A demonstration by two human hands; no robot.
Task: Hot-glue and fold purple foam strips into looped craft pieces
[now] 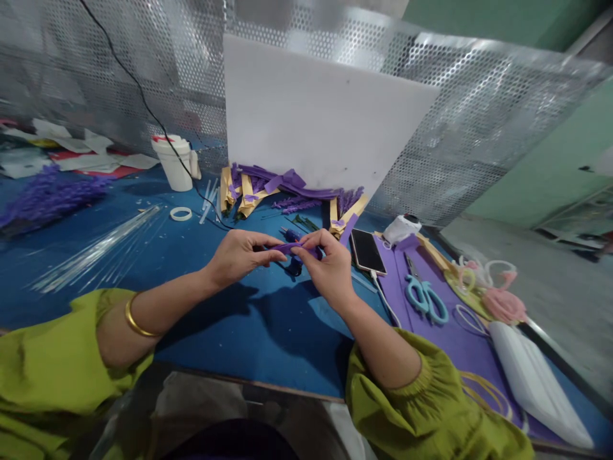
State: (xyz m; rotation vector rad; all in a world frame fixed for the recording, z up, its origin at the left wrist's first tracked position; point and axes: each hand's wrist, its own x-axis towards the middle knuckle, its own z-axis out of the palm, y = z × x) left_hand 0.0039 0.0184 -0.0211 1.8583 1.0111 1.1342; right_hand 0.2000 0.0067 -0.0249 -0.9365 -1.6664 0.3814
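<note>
Over the middle of the blue table, a small purple strip [286, 248] is stretched between my two hands. My left hand [242, 255] pinches its left end between thumb and fingers. The right end is in the pinch of my right hand [328, 265]. Whether the strip is paper or ribbon I cannot make out. Just behind the fingers lies a dark blue tool with a cord [290, 234], partly hidden by my hands. Beyond it, small purple flower bunches wrapped in tan paper [246, 199] lie against the white board.
A phone [368, 250] on a cable and blue-handled scissors [425, 297] lie to the right, the scissors on purple sheets. At left are clear thin strips [103, 246], a tape roll [181, 214], a white cup [175, 163] and purple flowers [48, 191]. A white board [316, 108] stands behind.
</note>
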